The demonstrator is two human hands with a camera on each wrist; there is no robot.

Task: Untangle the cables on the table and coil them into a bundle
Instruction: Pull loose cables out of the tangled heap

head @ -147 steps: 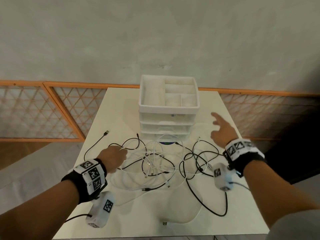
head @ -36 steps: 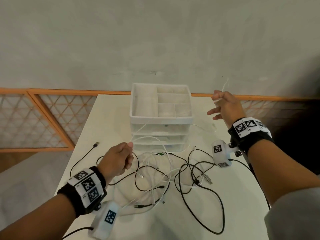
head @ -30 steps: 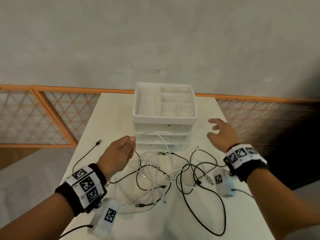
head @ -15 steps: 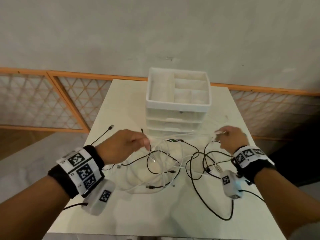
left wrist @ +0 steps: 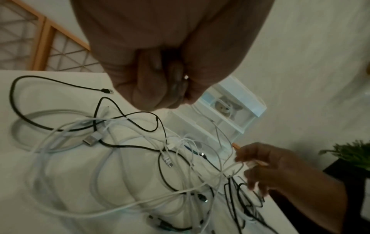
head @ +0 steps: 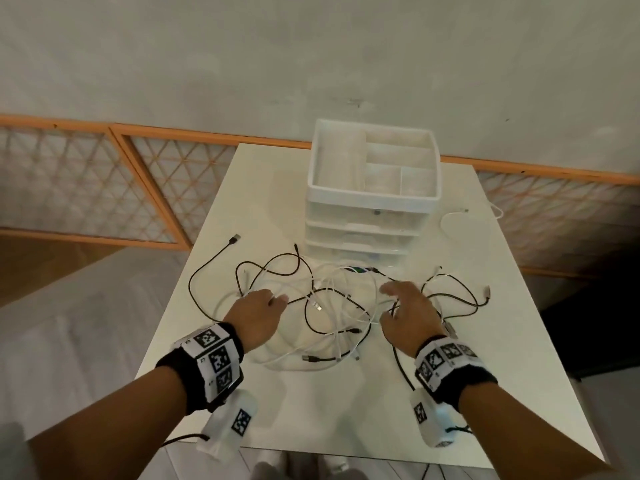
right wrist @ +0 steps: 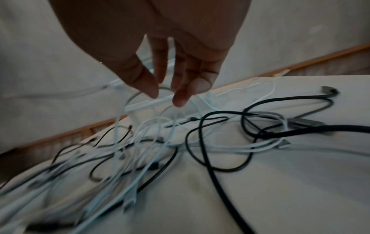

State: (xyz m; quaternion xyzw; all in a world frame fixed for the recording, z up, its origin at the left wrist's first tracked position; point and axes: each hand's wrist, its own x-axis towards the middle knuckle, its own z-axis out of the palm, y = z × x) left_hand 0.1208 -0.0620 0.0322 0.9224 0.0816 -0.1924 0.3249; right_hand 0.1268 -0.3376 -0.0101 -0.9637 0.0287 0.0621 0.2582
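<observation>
A tangle of black and white cables point(head: 341, 332) lies mid-table in front of the drawer unit. My left hand point(head: 277, 301) hovers at its left side, curled. In the left wrist view the left hand point(left wrist: 180, 95) pinches a thin white cable point(left wrist: 215, 125) that runs down toward the drawers. My right hand point(head: 391, 299) is over the right side of the tangle. In the right wrist view the right hand point(right wrist: 166, 96) has its thumb and fingers apart among white cable loops point(right wrist: 128, 102), gripping nothing. One white cable point(head: 450, 216) lies apart at the back right.
A white drawer unit point(head: 374, 199) with an open-top tray stands at the table's back middle. A black cable's USB plug point(head: 235, 239) reaches toward the left edge. The white table point(head: 311, 410) is bare near me. Orange lattice panels point(head: 86, 188) line the wall.
My right hand let go of the white cable it had pulled out, which now lies back right, and came left over the tangle. My left hand sank closer to the table.
</observation>
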